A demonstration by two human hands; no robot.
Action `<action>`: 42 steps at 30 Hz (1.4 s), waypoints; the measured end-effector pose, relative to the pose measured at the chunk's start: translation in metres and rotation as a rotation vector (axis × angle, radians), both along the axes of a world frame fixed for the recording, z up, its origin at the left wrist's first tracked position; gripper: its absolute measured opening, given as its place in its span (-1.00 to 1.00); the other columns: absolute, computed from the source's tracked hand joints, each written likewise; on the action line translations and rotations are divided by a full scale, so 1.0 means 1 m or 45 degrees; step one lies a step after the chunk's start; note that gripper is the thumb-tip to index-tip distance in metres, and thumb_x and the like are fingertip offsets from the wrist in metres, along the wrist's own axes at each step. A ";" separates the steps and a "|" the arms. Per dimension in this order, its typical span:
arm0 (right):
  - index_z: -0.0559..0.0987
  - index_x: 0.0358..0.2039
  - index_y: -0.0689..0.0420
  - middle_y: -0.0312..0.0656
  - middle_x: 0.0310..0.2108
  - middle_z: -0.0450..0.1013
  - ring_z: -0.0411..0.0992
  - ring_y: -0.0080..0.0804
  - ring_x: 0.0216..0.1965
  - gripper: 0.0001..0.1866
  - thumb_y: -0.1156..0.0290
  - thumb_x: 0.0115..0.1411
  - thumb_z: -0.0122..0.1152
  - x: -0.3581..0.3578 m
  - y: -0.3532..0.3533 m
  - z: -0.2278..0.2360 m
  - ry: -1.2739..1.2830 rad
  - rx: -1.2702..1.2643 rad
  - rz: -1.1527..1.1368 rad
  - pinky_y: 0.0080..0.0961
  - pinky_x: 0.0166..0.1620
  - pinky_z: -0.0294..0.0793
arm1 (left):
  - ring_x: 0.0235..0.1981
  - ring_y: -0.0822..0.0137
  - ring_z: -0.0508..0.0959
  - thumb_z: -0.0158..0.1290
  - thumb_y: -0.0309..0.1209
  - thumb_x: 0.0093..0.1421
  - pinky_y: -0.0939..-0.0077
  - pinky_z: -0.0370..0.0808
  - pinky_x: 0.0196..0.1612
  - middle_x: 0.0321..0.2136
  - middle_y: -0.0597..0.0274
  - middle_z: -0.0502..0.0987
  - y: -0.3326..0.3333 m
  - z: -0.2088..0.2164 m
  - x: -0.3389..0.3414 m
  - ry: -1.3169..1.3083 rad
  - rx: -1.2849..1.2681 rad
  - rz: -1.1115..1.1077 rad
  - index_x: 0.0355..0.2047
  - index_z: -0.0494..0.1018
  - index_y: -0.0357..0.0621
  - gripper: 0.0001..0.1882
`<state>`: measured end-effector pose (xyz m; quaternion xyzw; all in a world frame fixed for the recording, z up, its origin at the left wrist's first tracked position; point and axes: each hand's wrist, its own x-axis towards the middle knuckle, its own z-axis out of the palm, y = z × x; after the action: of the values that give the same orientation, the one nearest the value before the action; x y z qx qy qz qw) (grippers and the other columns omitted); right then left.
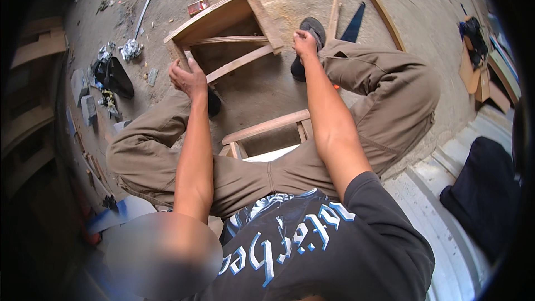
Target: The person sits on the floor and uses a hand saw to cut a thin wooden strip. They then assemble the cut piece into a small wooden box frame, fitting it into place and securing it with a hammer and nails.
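Observation:
A wooden box-like frame (237, 71) with slats and an open middle lies tilted on the ground in front of me. My left hand (189, 79) is at its near left corner, with the fingers bent round the wooden edge and the thumb raised. My right hand (305, 43) is to the right of the frame, apart from it, above my dark shoe (314, 27). Its fingers are curled together, and whatever may be inside them is hidden. Between my legs stands a low wooden stool-like piece (266, 126), partly covered by my body.
A dark blue saw blade (353, 23), a short wooden stick (334, 15) and a long wooden strip (380, 11) lie beyond my right foot. At left are a black bag (114, 76) and crumpled foil (131, 50). A small red box (198, 6) sits behind the frame. Dark cloth (482, 192) rests on corrugated metal at right.

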<state>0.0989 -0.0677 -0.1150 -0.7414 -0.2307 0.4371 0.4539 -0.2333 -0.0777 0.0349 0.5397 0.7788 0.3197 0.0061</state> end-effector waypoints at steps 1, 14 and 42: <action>0.49 0.01 0.25 -0.08 -0.18 0.56 0.55 -0.28 -0.17 -0.62 0.33 0.24 0.22 0.007 0.000 0.013 0.066 0.021 -0.018 -0.41 -0.18 0.56 | 0.14 -0.02 0.31 0.06 -0.16 0.21 0.06 0.18 0.20 0.04 -0.02 0.37 -0.001 0.004 0.009 -0.028 -0.033 -0.062 0.00 0.38 -0.18 -0.55; 0.54 -0.18 0.22 -0.17 -0.32 0.60 0.58 -0.44 -0.38 -0.73 0.27 0.26 0.20 0.089 -0.021 0.212 0.104 0.288 0.023 -0.52 -0.40 0.55 | -0.10 0.17 0.59 0.07 -0.06 0.26 0.36 0.47 -0.01 -0.18 -0.08 0.61 0.011 0.020 0.067 -0.260 -1.001 -1.120 -0.06 0.53 -0.31 -0.49; 0.57 -0.02 0.05 0.04 -0.09 0.53 0.48 -0.07 -0.01 -0.58 0.28 0.08 0.35 -0.030 -0.045 0.040 -0.136 -0.309 0.448 -0.26 0.06 0.46 | 0.29 -0.05 0.20 0.31 -0.11 -0.02 -0.07 0.10 0.29 0.20 -0.20 0.27 -0.011 -0.042 0.093 0.364 -0.761 -0.959 0.21 0.23 -0.30 -0.13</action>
<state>0.0691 -0.1130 -0.0745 -0.7611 -0.3258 0.4942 0.2651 -0.1406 -0.0886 -0.0072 0.7965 0.5803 -0.0188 0.1687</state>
